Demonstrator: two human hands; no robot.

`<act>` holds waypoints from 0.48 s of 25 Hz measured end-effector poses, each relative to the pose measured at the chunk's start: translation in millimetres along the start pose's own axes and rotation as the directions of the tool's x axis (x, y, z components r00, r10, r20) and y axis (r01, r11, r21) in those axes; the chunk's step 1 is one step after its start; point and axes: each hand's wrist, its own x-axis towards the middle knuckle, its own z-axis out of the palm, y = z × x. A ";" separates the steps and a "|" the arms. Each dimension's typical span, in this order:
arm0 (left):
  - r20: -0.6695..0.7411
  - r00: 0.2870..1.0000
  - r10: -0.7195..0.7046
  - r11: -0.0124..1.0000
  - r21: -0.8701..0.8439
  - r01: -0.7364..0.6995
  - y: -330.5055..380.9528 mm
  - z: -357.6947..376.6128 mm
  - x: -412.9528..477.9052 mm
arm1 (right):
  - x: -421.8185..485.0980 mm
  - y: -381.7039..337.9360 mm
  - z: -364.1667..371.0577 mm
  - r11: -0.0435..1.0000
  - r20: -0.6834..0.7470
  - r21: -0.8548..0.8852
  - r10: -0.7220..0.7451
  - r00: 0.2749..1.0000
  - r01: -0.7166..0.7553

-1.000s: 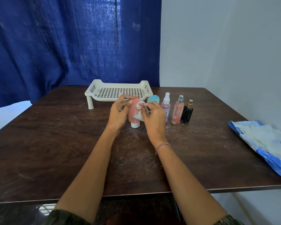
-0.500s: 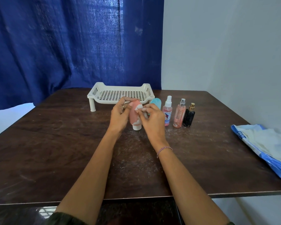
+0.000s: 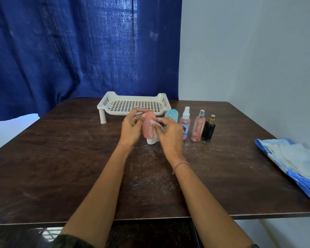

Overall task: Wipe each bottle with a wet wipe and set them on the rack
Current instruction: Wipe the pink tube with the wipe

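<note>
A pink bottle [image 3: 148,126] with a white cap stands cap-down on the table between my hands. My left hand [image 3: 131,127] grips its left side. My right hand [image 3: 170,135] presses a white wet wipe [image 3: 155,124] against its right side. Behind my right hand a light blue bottle [image 3: 172,115] is partly hidden. To the right stand a clear spray bottle with pink liquid [image 3: 185,123], a peach spray bottle [image 3: 198,126] and a small black bottle with a gold cap [image 3: 209,128]. The white perforated rack [image 3: 132,105] sits behind, holding nothing.
A blue wet-wipe pack [image 3: 292,163] with white wipes lies at the table's right edge. The dark wooden table [image 3: 61,158] carries pale dust in its middle. A blue curtain hangs behind, a grey wall to the right.
My right hand with the wipe has slid along the pink bottle's side. The camera view has tilted slightly, so the scene sits lower in frame.
</note>
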 end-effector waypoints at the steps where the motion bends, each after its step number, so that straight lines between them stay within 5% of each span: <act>1: -0.005 1.000 -0.004 1.000 0.006 0.004 0.5 -0.1 -0.1 | 1.3 0.6 -0.8 0.999 -0.019 0.020 0.044 0.999 -0.043; 12: -0.051 0.997 -0.055 0.998 0.001 0.055 -3.2 -5.3 4.1 | 1.4 3.4 -3.3 0.998 0.068 0.041 -0.055 0.996 0.053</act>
